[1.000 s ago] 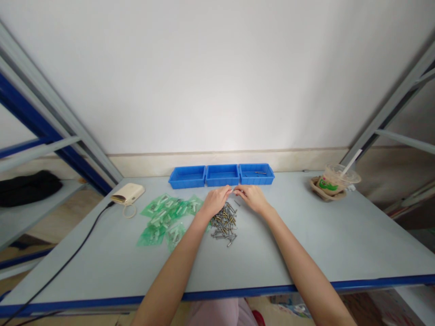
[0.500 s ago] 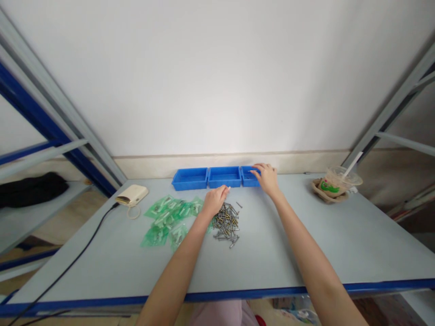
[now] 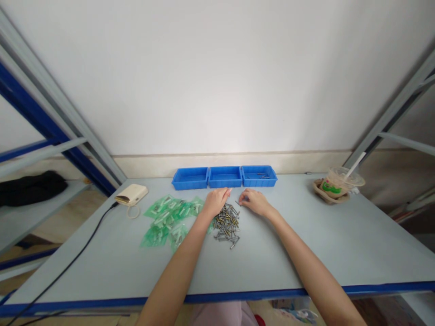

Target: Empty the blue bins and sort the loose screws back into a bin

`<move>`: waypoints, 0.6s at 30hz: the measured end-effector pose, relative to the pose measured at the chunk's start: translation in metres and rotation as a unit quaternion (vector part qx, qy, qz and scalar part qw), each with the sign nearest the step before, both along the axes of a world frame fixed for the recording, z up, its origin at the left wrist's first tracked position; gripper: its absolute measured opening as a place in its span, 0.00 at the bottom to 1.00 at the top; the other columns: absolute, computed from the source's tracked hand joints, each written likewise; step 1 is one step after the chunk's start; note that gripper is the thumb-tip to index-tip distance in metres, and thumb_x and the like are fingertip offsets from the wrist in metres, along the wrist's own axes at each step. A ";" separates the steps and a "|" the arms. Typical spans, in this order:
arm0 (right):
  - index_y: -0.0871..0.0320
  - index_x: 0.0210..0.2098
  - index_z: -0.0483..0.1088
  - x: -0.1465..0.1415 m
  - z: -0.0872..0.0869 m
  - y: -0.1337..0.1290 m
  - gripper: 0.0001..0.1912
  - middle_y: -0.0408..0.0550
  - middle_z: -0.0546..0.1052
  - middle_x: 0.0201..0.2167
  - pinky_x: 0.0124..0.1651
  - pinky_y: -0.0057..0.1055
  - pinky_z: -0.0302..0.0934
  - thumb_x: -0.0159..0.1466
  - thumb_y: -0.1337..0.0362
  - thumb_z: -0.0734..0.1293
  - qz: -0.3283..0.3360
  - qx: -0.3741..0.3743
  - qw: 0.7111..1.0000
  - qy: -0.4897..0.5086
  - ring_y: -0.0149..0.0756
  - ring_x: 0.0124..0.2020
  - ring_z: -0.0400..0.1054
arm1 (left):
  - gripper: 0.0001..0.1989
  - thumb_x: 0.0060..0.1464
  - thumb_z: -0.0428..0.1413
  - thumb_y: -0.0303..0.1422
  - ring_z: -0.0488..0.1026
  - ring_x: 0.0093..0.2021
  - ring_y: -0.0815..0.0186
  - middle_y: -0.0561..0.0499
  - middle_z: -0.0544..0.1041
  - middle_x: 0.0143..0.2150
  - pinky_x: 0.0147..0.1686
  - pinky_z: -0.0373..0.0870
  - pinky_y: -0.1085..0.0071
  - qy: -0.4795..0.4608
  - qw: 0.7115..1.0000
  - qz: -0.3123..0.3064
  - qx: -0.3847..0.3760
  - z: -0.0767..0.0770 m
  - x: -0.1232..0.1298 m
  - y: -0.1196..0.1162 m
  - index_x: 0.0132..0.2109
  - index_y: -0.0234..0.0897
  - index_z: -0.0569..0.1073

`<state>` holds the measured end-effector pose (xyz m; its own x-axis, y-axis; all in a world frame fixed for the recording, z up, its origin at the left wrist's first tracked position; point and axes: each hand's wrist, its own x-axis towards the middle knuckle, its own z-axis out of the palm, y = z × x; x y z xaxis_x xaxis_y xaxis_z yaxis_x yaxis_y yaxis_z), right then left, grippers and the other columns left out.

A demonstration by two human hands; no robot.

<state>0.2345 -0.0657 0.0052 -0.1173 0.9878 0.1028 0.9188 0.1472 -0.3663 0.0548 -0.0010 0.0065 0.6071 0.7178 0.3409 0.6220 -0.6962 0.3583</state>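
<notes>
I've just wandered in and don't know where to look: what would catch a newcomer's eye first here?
Probably the three bright blue bins, in a row at the back of the table. Next comes the heap of metal parts in front of them, with the left hand at its far edge and the right hand off to its right. Green bags spread to the heap's left.
</notes>
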 end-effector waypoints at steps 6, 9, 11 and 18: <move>0.52 0.36 0.73 0.000 0.007 -0.004 0.08 0.45 0.74 0.39 0.42 0.31 0.55 0.60 0.58 0.65 -0.018 0.001 1.000 -0.006 0.37 0.40 0.68 | 0.20 0.63 0.39 0.38 0.72 0.33 0.66 0.50 0.76 0.30 0.34 0.62 0.73 0.012 1.000 -0.009 0.009 -0.002 0.000 0.000 0.32 0.36 0.71; 0.53 0.39 0.72 -0.003 0.007 -0.007 0.12 0.46 0.73 0.42 0.45 0.34 0.53 0.57 0.55 0.67 -0.022 0.011 1.000 -0.018 0.40 0.44 0.66 | 0.21 0.63 0.38 0.38 0.72 0.33 0.66 0.49 0.76 0.31 0.34 0.62 0.73 0.014 1.000 -0.010 0.012 -0.002 0.000 0.001 0.32 0.36 0.71; 0.54 0.40 0.71 -0.005 0.008 -0.009 0.12 0.47 0.72 0.43 0.46 0.35 0.52 0.57 0.57 0.67 -0.024 0.028 0.999 -0.024 0.39 0.46 0.65 | 0.21 0.63 0.38 0.39 0.72 0.33 0.66 0.49 0.76 0.31 0.34 0.61 0.73 0.015 1.000 -0.008 0.013 -0.003 0.000 0.001 0.32 0.36 0.71; 0.51 0.39 0.72 -0.018 0.011 -0.012 0.09 0.45 0.71 0.41 0.44 0.33 0.48 0.57 0.60 0.68 0.082 0.063 0.994 -0.039 0.38 0.46 0.62 | 0.21 0.63 0.38 0.38 0.71 0.32 0.65 0.48 0.75 0.30 0.33 0.61 0.72 0.034 0.999 -0.004 0.023 -0.001 0.000 -0.001 0.31 0.36 0.71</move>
